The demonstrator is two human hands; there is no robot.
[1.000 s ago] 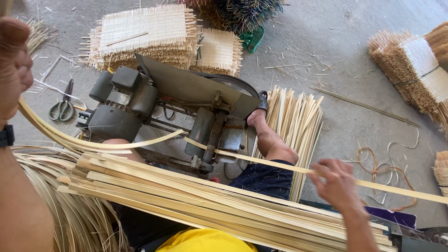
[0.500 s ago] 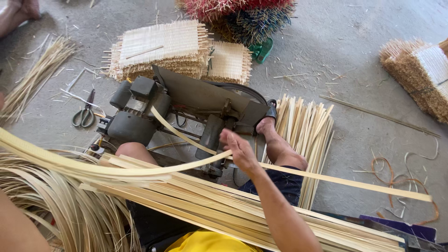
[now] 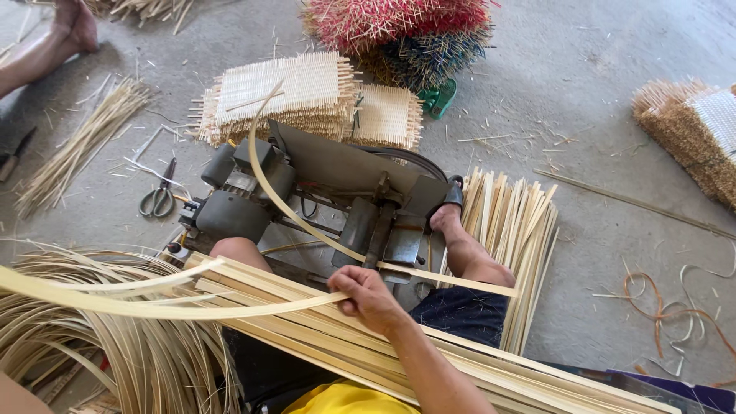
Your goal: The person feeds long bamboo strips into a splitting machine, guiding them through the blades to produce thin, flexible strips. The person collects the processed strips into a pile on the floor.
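My right hand (image 3: 369, 299) is shut on a long pale bamboo strip (image 3: 153, 309) that sweeps off to the left over my lap. A second thin strip (image 3: 264, 184) arcs up over the dark motor-driven machine (image 3: 345, 176) and comes down past my hand to the right. Under my hand, a thick bundle of long bamboo slats (image 3: 307, 337) lies across my legs. My bare right foot (image 3: 446, 218) rests by the machine's right side. My left hand is out of the frame; only a bit of arm shows at the bottom left corner.
Short cut slats (image 3: 514, 222) lie right of the machine. Fine curved strips (image 3: 115, 353) pile at the left. Scissors (image 3: 159, 198), woven mats (image 3: 299, 92), red and dark stick bundles (image 3: 399, 23) and another person's foot (image 3: 73, 31) lie beyond. More mats (image 3: 690, 130) stand far right.
My right hand has moved left and in toward my lap, pulling the strip with it. The thin strip now loops high over the machine. My left hand has left the view.
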